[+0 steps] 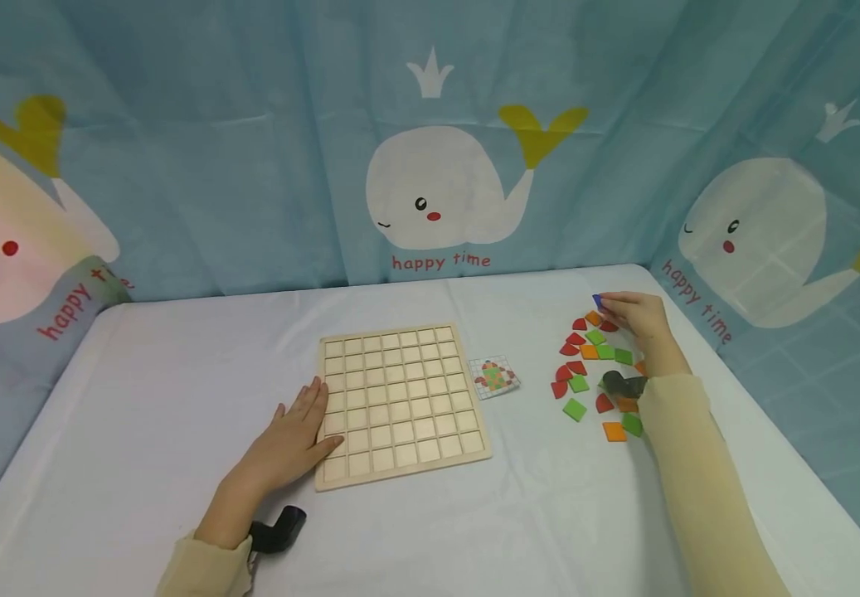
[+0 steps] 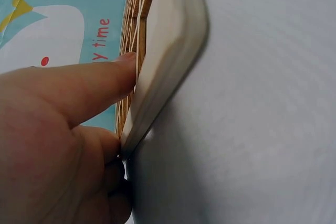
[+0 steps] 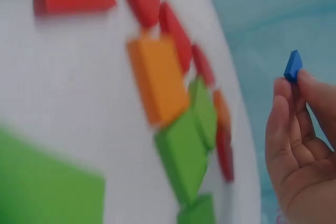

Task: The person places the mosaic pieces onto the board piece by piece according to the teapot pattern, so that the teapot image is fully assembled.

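Observation:
A square wooden grid board (image 1: 400, 402) lies on the white table. My left hand (image 1: 291, 435) rests at its left edge, the thumb over the corner cells and the straight fingers along the side; the left wrist view shows the thumb on the grid. At the far right, my right hand (image 1: 637, 319) pinches a small blue block (image 3: 294, 66) between thumb and fingers, raised beside the scattered blocks. These are flat red quarter-round blocks (image 1: 560, 389), green square blocks (image 1: 575, 410) and orange square blocks (image 1: 614, 432). My right forearm hides some of them.
A pattern card (image 1: 493, 376) with a coloured picture lies between the board and the loose blocks. Black wrist cameras are strapped to both wrists. A blue curtain (image 1: 250, 166) with whale prints hangs behind the table (image 1: 138, 398) and along its right side.

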{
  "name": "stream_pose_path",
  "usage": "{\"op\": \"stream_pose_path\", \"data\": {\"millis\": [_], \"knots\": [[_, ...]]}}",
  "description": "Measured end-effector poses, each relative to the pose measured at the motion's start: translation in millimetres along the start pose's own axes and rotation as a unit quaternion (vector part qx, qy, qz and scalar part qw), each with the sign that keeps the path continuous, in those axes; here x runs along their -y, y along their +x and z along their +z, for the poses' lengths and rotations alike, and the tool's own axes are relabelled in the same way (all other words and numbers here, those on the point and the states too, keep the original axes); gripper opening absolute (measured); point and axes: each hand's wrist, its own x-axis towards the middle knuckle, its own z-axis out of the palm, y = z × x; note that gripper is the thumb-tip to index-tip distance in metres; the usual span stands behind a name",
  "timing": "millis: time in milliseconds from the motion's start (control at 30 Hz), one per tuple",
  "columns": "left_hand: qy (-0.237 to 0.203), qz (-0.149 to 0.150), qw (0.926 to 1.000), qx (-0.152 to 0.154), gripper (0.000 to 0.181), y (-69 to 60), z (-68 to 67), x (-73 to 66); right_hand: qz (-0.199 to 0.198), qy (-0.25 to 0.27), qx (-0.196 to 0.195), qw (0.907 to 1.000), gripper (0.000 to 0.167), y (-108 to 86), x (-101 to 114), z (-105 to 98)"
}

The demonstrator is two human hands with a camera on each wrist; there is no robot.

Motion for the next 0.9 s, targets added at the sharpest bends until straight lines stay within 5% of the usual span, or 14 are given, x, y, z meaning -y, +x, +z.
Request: {"op": "stream_pose_path", "data": {"millis": [200,433,767,900], "knots": [[0.001,0.001,1.0000,0.000,0.076,-1.1,0.9,0.6,-0.009,0.014,0.038,0.9992,0.037,-15.8,14.1,16.1],[0.007,0.003,1.0000,-0.002,0.077,-0.6,1.3,0.6,-0.035,0.083,0.079,0.9928,0.006,-41.5,32.5,33.3],[0.010,-0.006,0.9999,-0.001,0.077,-0.1,1.1,-0.8,-0.086,0.063,0.111,0.9881,0.008,-72.9,54.1,58.4],[0.010,-0.007,0.9999,0.001,0.076,-1.0,-0.1,-2.7,-0.116,0.044,0.140,0.9823,0.021,-86.3,63.9,69.9]]}}
